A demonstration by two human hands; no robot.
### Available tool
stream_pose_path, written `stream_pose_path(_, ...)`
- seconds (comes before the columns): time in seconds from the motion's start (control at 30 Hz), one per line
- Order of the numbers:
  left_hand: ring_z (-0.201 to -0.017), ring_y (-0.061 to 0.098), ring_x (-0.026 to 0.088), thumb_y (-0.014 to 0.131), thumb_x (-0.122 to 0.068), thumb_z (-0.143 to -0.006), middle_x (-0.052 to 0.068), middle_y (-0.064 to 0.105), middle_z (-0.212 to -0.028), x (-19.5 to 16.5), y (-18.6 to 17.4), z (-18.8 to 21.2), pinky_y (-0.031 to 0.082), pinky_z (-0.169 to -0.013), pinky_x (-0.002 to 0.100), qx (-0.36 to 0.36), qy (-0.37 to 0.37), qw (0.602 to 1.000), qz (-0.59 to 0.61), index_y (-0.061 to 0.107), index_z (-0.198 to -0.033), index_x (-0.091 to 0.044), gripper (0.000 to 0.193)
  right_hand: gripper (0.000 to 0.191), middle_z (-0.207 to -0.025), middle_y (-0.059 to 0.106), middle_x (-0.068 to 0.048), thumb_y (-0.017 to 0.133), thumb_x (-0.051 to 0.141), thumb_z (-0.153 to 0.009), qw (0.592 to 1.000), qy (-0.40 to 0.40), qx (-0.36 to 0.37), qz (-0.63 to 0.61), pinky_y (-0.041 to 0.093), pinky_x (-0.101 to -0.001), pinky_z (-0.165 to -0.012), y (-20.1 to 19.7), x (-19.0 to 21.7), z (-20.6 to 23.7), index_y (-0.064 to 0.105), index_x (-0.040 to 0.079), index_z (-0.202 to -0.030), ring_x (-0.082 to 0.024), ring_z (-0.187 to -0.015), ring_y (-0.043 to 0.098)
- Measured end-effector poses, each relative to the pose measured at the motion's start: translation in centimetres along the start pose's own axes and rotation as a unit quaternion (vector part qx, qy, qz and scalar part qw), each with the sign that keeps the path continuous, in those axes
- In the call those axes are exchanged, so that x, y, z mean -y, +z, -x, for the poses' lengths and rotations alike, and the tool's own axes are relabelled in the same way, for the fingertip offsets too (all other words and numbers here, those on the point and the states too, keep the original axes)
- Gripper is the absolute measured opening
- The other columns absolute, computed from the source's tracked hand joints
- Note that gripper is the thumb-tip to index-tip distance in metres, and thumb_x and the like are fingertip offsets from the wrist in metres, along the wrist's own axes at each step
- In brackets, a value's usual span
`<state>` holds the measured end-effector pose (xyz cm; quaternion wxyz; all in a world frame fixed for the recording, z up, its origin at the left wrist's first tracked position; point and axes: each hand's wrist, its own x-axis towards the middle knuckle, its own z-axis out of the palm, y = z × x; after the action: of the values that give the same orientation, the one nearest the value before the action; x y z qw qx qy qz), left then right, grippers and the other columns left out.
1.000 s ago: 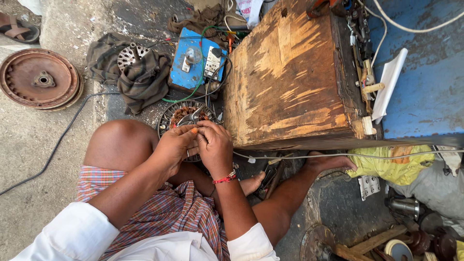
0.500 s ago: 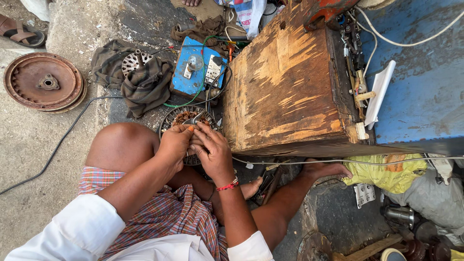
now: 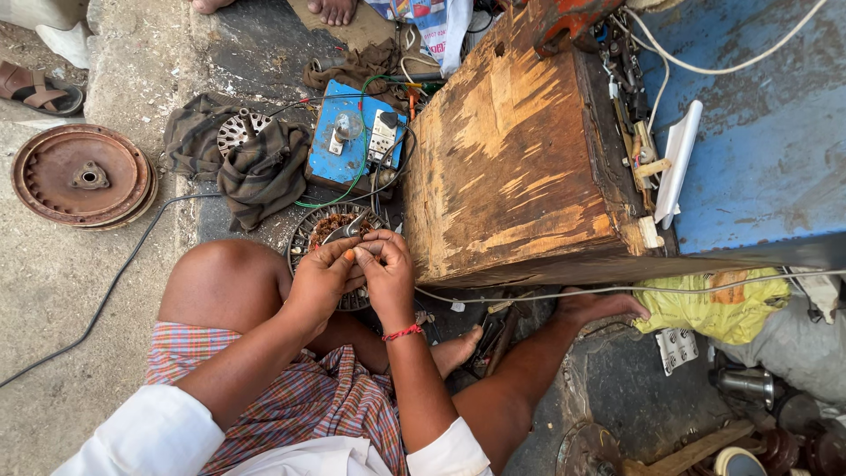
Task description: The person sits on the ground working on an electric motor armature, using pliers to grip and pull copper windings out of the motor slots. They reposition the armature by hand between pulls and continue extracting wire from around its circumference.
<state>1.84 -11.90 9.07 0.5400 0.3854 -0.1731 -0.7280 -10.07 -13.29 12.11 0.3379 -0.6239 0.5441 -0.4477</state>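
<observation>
Both my hands meet over a round fan motor stator (image 3: 326,231) with copper windings, which lies on the ground in front of my knee. My left hand (image 3: 319,280) grips a small grey metal tool (image 3: 346,229) whose tips stick out over the windings. My right hand (image 3: 388,275), with a red thread on the wrist, has its fingertips pinched against my left thumb on a small piece too tiny to make out. The lower half of the stator is hidden under my hands.
A blue test board (image 3: 352,141) with switch, bulb and wires lies beyond the stator. A worn wooden box (image 3: 511,167) stands right of my hands. A dark cloth (image 3: 264,172) covers another motor; rusty round covers (image 3: 79,176) lie left. Another person's feet (image 3: 330,9) are at the top.
My hands stay together over the stator, the fingers shifting slightly. The view has tilted a little, so the ground objects sit lower in the frame.
</observation>
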Motion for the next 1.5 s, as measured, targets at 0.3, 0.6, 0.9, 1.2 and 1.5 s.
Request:
stream_pose_path(0.3,-0.093,0.074,0.02,0.059,-0.009,-0.101,0.013,0.074,-0.11,-0.2,-1.1,-0.5,0.061,-0.085,0.033,0.027,0.039,0.999,-0.002,0.066,-0.128,0.004,0.031,0.01,-0.118,0.071,-0.009,0.07,0.004,-0.094,0.994,0.057,-0.048,-0.079,0.056,-0.0283,-0.088,1.2,-0.5,0.9,0.075,-0.002,-0.099,-0.016,-0.105,0.069)
stream_pose_path(0.6,-0.08,0.073,0.017,0.064,-0.011,-0.099,0.01,0.073,-0.095,-1.2,-1.6,-0.6,0.064,-0.073,0.033,-0.006,-0.032,0.999,-0.042,0.068,-0.109,0.001,0.017,0.019,-0.119,0.075,-0.011,0.068,0.008,-0.094,0.986,-0.059,0.036,0.152,0.053,-0.0362,-0.099,-0.5,2.3,1.4,0.076,0.001,-0.11,-0.027,-0.112,0.068)
stream_pose_path(0.9,-0.073,0.073,0.015,0.061,-0.01,-0.1,0.011,0.073,-0.092,-1.5,-0.7,-0.5,0.061,-0.064,0.028,-0.064,0.013,0.997,-0.045,0.066,-0.109,0.002,0.016,0.042,-0.143,0.061,-0.016,0.056,0.008,-0.098,0.988,0.005,0.148,-0.051,0.049,-0.0356,-0.109,-0.8,3.3,2.4,0.058,-0.004,-0.138,-0.025,-0.13,0.062)
stream_pose_path(1.2,-0.071,0.072,0.014,0.058,-0.015,-0.103,0.009,0.072,-0.085,-1.8,-0.4,0.1,0.059,-0.06,0.026,-0.058,-0.057,0.996,-0.026,0.063,-0.106,-0.001,0.015,0.039,-0.13,0.07,-0.016,0.074,0.007,-0.092,0.99,-0.061,0.091,0.084,0.056,-0.0354,-0.102,-1.5,3.8,3.4,0.066,-0.002,-0.13,-0.027,-0.119,0.07)
stream_pose_path(1.5,-0.068,0.064,0.01,0.058,-0.017,-0.103,0.005,0.068,-0.084,0.2,0.2,0.7,0.059,-0.06,0.027,-0.101,-0.063,0.993,-0.026,0.063,-0.107,-0.002,0.016,0.022,-0.109,0.074,-0.01,0.078,0.004,-0.084,0.96,-0.167,0.033,0.222,0.057,-0.0373,-0.09,-1.3,4.8,3.0,0.074,0.002,-0.105,-0.028,-0.101,0.071)
